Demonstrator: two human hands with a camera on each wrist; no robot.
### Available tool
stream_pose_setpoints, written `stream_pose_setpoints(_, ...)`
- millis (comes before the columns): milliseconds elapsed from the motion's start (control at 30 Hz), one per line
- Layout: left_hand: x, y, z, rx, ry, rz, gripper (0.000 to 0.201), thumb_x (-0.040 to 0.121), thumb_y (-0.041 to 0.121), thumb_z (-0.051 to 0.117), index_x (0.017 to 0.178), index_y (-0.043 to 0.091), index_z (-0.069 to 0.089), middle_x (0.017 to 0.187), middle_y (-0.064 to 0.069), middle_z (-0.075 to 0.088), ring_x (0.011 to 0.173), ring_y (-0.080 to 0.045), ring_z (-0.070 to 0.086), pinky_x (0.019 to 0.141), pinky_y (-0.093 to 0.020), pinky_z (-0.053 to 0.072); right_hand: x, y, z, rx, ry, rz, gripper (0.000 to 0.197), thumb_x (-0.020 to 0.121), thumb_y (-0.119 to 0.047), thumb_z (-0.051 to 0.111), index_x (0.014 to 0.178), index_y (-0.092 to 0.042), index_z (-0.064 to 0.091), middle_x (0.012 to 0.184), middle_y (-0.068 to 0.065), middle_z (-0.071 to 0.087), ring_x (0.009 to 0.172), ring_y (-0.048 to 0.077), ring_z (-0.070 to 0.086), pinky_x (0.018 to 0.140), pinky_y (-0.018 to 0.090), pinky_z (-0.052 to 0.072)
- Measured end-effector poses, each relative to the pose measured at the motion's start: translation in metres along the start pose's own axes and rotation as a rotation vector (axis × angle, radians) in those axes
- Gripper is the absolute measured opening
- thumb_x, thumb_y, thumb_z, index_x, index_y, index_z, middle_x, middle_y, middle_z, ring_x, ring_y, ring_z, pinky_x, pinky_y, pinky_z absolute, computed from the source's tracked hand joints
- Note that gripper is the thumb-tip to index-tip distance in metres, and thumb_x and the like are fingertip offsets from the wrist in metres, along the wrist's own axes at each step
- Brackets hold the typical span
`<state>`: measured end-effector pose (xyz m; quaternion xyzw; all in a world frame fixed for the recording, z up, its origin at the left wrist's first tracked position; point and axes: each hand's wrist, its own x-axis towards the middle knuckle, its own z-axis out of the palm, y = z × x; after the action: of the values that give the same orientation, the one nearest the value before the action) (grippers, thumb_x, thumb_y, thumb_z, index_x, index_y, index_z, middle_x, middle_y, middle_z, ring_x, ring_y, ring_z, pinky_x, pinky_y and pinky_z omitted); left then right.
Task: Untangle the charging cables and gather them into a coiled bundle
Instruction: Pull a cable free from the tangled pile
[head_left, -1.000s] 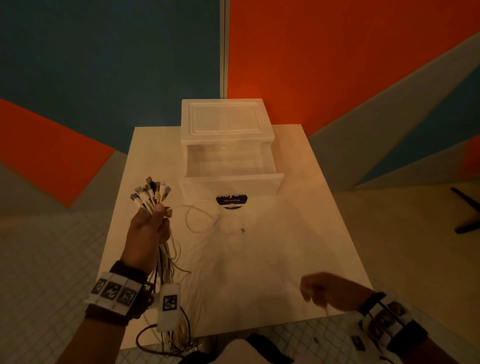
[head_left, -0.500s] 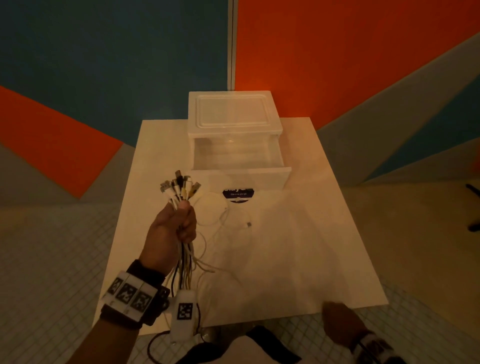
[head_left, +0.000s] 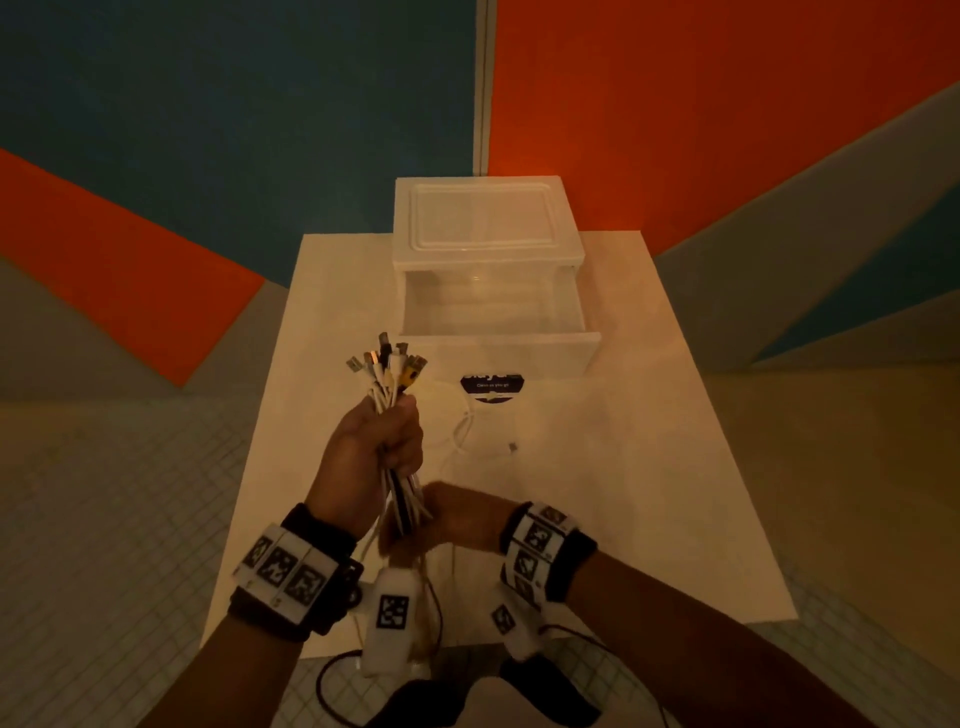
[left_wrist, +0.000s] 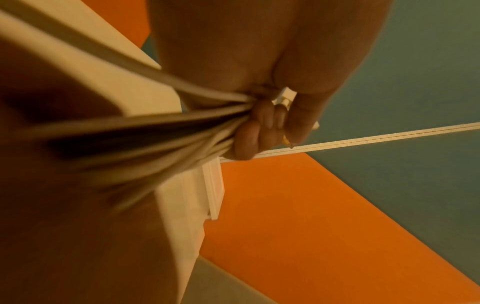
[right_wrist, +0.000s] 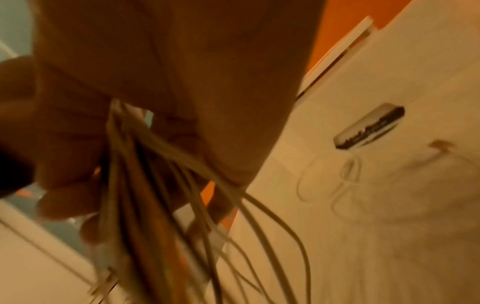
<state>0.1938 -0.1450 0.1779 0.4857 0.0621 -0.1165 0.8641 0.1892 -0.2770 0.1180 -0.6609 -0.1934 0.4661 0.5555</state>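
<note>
Cables stand bunched in the left hand, whose fingers are curled tight round the bundle a little below the plugs. The plugs fan out above those fingers, white, black and yellowish ones pointing up and away from the person. Below the fist the strands run down together toward the near edge of the tabletop and hang past it.

Just below and to the right of the left fingers, the right hand meets the same bundle. In the head view it is blurred, with its fingers closed over the hanging strands. The right wrist view shows the strands passing under the palm and spreading out beneath it, but how firmly those fingers grip cannot be told.

Beyond both hands, farther right on the tabletop, one thin white cable lies loose in a loop, apart from the bundle, its small plug resting at the loop's right end. Past that loop stands a white plastic drawer box with its drawer pulled out toward the person. A dark label sits on the drawer front, just beyond the loose loop.
</note>
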Motion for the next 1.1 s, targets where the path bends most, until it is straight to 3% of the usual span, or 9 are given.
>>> stream_pose_setpoints(200,-0.004,-0.003,-0.012,-0.057,0.025,-0.002,0.017,0.09,0.017,0.057,0.079,0.017,0.044,0.062,0.002,0.023,0.047,-0.009,0.021,0.046,-0.026,0.019,-0.011,0.059,0.023,0.087,-0.138,0.155,0.036,0.095,0.007,0.049,0.086,-0.026,0.059,0.081,-0.018,0.064,0.076,-0.011,0.06,0.079,0.011,0.047)
stream_pose_setpoints(333,-0.008,-0.009,-0.015,-0.058,0.064,0.006,0.017,0.091,0.017,0.056,0.079,0.017,0.045,0.063,0.002,0.022,0.047,-0.009,0.023,0.045,-0.024,0.023,-0.028,0.101,0.015,-0.04,-0.201,0.241,0.024,0.097,-0.001,0.051,0.111,-0.014,0.065,0.105,0.003,0.062,0.094,-0.002,0.058,0.102,0.039,0.042)
stream_pose_setpoints(433,-0.013,-0.015,-0.018,-0.068,0.097,-0.005,0.013,0.09,0.017,0.056,0.081,0.016,0.047,0.063,0.001,0.021,0.046,-0.008,0.022,0.044,-0.023,0.023,-0.042,0.111,-0.011,0.072,-0.1,0.284,0.052,0.089,0.008,0.055,0.138,-0.008,0.046,0.137,0.01,0.052,0.128,0.021,0.047,0.103,0.04,0.041)
stream_pose_setpoints(533,-0.018,-0.023,-0.021,-0.067,0.105,-0.023,0.007,0.092,0.015,0.055,0.086,0.015,0.052,0.065,0.0,0.019,0.047,-0.009,0.02,0.045,-0.024,0.021,-0.038,0.108,-0.045,0.322,0.294,0.256,0.036,0.086,0.011,0.051,0.114,-0.01,0.061,0.11,0.009,0.069,0.103,0.025,0.064,0.078,0.039,0.054)
stream_pose_setpoints(633,-0.017,-0.028,-0.021,-0.058,0.109,-0.054,0.002,0.089,0.013,0.058,0.091,0.014,0.058,0.064,0.0,0.019,0.047,-0.009,0.021,0.045,-0.025,0.019,-0.006,0.111,-0.083,-0.387,0.798,0.251,0.022,0.089,-0.001,0.051,0.103,-0.013,0.064,0.106,0.009,0.065,0.09,0.02,0.061,0.087,0.041,0.054)
stream_pose_setpoints(733,-0.013,-0.03,-0.02,-0.055,0.103,-0.056,0.007,0.088,0.016,0.056,0.094,0.012,0.057,0.063,0.0,0.02,0.046,-0.009,0.021,0.045,-0.026,0.019,0.023,0.114,-0.102,-0.938,0.718,0.359,0.037,0.091,-0.013,0.051,0.128,-0.016,0.05,0.135,0.01,0.043,0.121,0.028,0.045,0.098,0.039,0.046)
stream_pose_setpoints(867,-0.008,-0.031,-0.02,-0.06,0.086,-0.065,0.009,0.089,0.017,0.056,0.095,0.011,0.053,0.063,0.0,0.024,0.048,-0.011,0.021,0.047,-0.028,0.019,0.033,0.121,-0.106,-1.261,0.612,0.497,0.04,0.093,-0.016,0.048,0.133,-0.015,0.042,0.148,0.015,0.03,0.133,0.033,0.032,0.102,0.046,0.036)
stream_pose_setpoints(1000,-0.004,-0.03,-0.02,-0.129,0.08,-0.102,0.017,0.084,0.017,0.06,0.092,0.013,0.046,0.064,-0.001,0.029,0.05,-0.012,0.022,0.051,-0.032,0.017,0.01,0.114,-0.102,-1.13,0.688,0.4,0.034,0.096,-0.014,0.043,0.13,-0.017,0.045,0.125,0.009,0.053,0.113,0.028,0.052,0.092,0.039,0.043)
stream_pose_setpoints(1100,-0.001,-0.029,-0.019,-0.173,0.074,-0.132,0.015,0.086,0.023,0.055,0.087,0.01,0.048,0.066,-0.002,0.031,0.053,-0.014,0.022,0.053,-0.032,0.021,-0.028,0.082,-0.102,-0.801,0.826,0.199,0.008,0.093,-0.021,0.055,0.096,-0.02,0.062,0.09,-0.001,0.066,0.083,0.018,0.063,0.072,0.029,0.048)
